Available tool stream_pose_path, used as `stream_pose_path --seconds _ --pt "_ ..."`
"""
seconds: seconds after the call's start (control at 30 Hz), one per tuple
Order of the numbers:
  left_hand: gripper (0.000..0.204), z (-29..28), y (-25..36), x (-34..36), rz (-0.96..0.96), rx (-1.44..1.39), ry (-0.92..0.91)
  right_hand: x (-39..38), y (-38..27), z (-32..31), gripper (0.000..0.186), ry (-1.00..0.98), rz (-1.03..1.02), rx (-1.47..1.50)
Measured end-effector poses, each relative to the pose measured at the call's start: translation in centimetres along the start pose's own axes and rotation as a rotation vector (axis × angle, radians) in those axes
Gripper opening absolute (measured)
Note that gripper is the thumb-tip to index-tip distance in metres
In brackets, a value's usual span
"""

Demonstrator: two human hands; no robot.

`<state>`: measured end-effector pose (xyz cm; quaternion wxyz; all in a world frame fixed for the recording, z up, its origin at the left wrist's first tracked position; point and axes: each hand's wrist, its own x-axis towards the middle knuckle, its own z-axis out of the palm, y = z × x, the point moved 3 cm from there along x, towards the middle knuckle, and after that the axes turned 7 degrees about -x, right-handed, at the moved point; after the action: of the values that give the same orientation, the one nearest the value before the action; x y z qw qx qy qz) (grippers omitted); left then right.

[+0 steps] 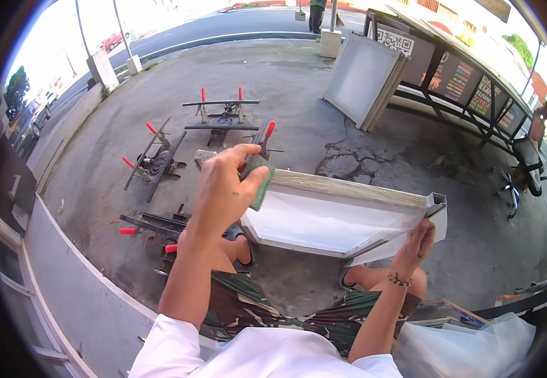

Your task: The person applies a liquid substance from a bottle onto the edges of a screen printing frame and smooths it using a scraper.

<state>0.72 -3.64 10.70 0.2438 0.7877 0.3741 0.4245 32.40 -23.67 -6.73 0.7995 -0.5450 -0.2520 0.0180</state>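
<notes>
Between my knees stands a shallow rectangular panel (305, 217) with a metal-edged frame and a white inner face, tilted toward me. My left hand (223, 189) is raised over its upper left corner, the fingers closed round a green scouring pad (261, 191). I cannot tell whether the pad touches the frame. My right hand (414, 247) pinches the panel's right end just below the upper right corner. A pale, dusty-looking strip (349, 188) runs along the frame's top edge. My legs and camouflage shorts (254, 296) are behind the panel's near side.
Several dark metal stands with red-handled clamps (222, 116) sit on the concrete at left. Flat white panels (364, 82) lean against a black-framed signboard (456, 72). An office chair (525, 160) stands far right; clear plastic sheeting (468, 343) lies beside me. A person (316, 16) stands near the road.
</notes>
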Motion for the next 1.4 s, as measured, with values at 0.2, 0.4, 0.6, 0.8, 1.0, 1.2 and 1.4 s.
stream_pose_path --seconds 0.2,0.4,0.6,0.8,1.0,1.2,1.4 --pt "0.032 8.3 4.7 -1.9 0.062 -0.132 0.026 0.1 -0.2 -0.5 0.024 -0.050 0.007 0.003" --pt "0.033 17.8 11.2 -4.0 0.131 -0.280 -0.221 0.1 -1.0 0.6 0.030 -0.006 -0.011 -0.039" --pt "0.034 9.0 4.6 -1.5 0.127 -0.088 -0.046 -0.1 -0.6 0.0 0.027 -0.020 0.005 -0.092" --pt "0.039 -4.9 -2.3 0.9 -0.035 0.364 0.119 0.0 -1.0 0.0 0.026 -0.011 -0.030 -0.122" --pt "0.038 -6.7 -4.9 2.8 -0.012 -0.451 0.268 -0.3 -1.0 1.1 0.025 0.007 -0.013 -0.062" --pt "0.039 -5.8 -12.7 7.3 -0.156 -1.023 0.364 -1.4 -0.4 -1.1 0.013 0.179 -0.063 -0.120" --pt "0.042 -4.9 -19.9 7.2 -0.271 -1.276 0.159 -3.5 2.6 -1.4 0.040 0.163 -0.197 -0.325"
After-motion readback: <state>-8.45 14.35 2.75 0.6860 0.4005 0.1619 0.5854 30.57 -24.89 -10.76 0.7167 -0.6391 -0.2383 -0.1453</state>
